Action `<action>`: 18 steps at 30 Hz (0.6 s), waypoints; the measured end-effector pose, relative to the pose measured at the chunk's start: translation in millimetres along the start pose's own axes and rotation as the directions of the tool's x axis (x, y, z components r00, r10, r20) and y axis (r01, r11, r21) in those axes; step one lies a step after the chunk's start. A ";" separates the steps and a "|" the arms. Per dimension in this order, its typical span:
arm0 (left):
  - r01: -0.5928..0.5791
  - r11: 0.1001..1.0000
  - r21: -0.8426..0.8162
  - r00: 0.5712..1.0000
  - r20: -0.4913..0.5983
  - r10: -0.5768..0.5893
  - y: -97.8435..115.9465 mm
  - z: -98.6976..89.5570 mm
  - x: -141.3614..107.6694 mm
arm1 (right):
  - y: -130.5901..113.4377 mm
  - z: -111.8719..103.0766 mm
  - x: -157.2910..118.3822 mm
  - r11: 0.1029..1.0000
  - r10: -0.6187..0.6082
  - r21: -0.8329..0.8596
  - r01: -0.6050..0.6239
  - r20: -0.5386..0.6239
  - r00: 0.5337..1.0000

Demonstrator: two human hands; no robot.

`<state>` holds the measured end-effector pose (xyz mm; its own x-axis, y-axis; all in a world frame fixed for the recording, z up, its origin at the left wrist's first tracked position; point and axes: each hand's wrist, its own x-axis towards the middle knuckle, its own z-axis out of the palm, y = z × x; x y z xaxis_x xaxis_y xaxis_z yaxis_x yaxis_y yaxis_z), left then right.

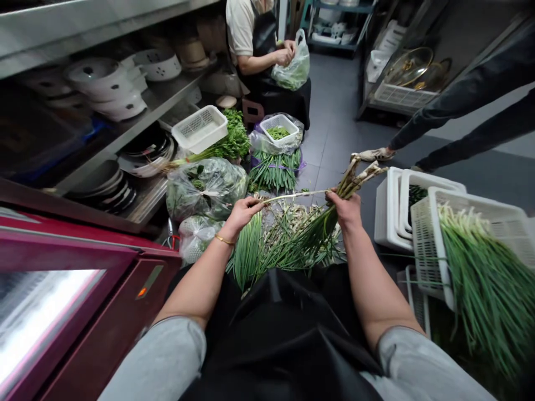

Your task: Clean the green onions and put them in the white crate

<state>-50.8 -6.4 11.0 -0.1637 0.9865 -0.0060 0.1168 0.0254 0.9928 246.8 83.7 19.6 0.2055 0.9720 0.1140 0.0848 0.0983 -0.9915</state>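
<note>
My right hand [348, 209] is wrapped round a bunch of spring onions [320, 229], their pale root ends pointing up and away, their green leaves hanging down to the left. One thin stalk [295, 195] stretches from that hand across to my left hand [246, 214], whose fingers are pinched on its end. Below my hands lies a pile of loose trimmings and dry leaves [284, 225] on the floor. Beside it, under my left hand, sits a bundle of green spring onions [246, 253].
White baskets [426, 245] with more spring onions [489, 267] stand at right. Bagged greens [204, 186], a white basket [199, 129] and a tub of greens [276, 167] lie ahead. A seated person [261, 55] holds a bag; another person's legs [455, 89] are at right. A red cabinet [104, 312] is left.
</note>
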 end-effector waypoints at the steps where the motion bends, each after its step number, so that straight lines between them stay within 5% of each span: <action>1: 0.027 0.999 -0.029 1.000 -0.005 -0.027 -0.8 -3.5 0.9 | 0.0 -1.0 1.5 1.000 0.009 0.017 -0.008 -0.027 1.000; 5: 0.162 0.931 -0.327 0.985 -0.004 -0.173 -2.2 -14.6 4.7 | -2.4 -4.5 4.1 0.994 0.071 0.091 -0.065 -0.064 0.995; 9: 0.230 0.793 -0.565 0.973 0.135 -0.186 6.0 -12.5 5.3 | 4.9 1.0 1.5 0.992 0.096 -0.103 -0.075 0.221 0.970; 13: 0.268 0.746 -0.610 0.963 0.172 -0.206 11.9 -6.3 3.9 | 13.5 11.8 -1.5 0.955 0.156 -0.286 -0.077 0.262 0.952; 18: 0.305 0.776 -0.553 0.952 0.189 -0.240 8.6 -6.2 2.5 | -2.5 27.1 -18.9 0.957 0.265 0.020 -0.289 0.342 0.902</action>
<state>-56.3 -4.7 20.3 0.0012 0.9639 -0.2662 -0.5007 0.2310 0.8342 216.2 70.8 18.2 -0.1253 0.9755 -0.1809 0.0024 -0.1821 -0.9833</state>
